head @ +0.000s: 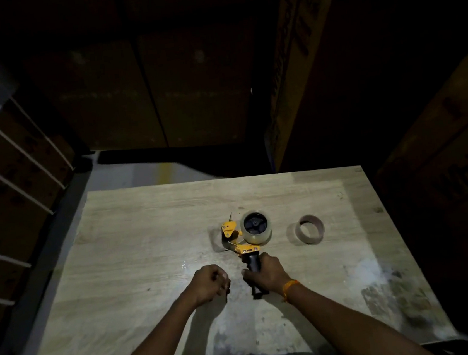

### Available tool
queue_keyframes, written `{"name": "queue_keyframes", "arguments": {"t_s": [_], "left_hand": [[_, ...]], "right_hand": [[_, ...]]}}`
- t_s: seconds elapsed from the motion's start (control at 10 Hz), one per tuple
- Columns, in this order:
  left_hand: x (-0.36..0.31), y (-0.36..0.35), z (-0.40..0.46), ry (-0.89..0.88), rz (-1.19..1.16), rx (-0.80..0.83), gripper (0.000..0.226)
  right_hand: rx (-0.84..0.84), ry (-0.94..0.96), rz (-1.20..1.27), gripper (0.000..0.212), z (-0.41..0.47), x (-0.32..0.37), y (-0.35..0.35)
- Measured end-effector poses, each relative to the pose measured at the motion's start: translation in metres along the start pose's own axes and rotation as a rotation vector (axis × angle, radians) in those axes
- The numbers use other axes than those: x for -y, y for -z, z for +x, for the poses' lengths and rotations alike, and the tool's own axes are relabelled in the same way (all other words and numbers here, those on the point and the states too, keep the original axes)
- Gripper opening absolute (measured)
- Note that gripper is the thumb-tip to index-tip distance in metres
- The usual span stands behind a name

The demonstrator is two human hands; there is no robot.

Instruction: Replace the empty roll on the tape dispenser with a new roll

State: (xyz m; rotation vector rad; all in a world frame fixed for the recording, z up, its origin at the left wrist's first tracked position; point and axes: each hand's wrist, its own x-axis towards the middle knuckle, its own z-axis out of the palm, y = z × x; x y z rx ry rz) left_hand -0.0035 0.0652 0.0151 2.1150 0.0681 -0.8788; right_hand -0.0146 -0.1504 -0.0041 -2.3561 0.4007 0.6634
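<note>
Centre frame: right hand (pixel 268 272) wrapped around tape dispenser (pixel 246 243) handle, new roll (pixel 257 231) mounted; left hand (pixel 211 282) fisted, empty; empty core (pixel 310 229) right of dispenser on table (pixel 135 247)

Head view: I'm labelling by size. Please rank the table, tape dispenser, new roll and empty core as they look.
1. table
2. tape dispenser
3. new roll, mounted on the dispenser
4. empty core: close to the roll, slightly smaller

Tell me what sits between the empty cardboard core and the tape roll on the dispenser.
Nothing: in the head view only bare table separates the empty core from the new roll on the dispenser, whose handle the right hand grips.
</note>
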Motion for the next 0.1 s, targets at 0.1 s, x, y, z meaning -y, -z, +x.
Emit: {"name": "queue_keyframes", "arguments": {"t_s": [0.1], "left_hand": [[-0.0228,0.0102,0.0015,-0.045,0.055,-0.05,0.018]], "right_hand": [[-0.045,0.072,-0.041,0.046,-0.0075,0.0082,0.0231]]}}
